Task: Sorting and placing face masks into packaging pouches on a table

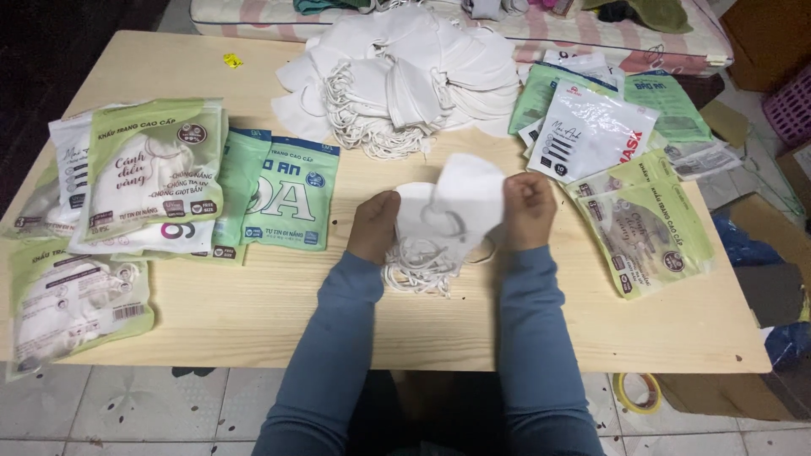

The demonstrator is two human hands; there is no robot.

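Observation:
My left hand (374, 225) and my right hand (527, 208) are both closed on a small stack of white face masks (452, 207) held just above the wooden table (253, 304). The stack's white ear loops (418, 268) hang down in a tangle between my wrists. A big heap of loose white masks (405, 72) lies at the far middle of the table, beyond my hands.
Filled green mask packets (156, 165) are stacked at the left, with more green packets (287, 192) beside them. Flat empty green and white bags (625, 160) lie at the right. A tape roll (638, 393) sits on the tiled floor; a mattress edge (541, 34) lies behind the table.

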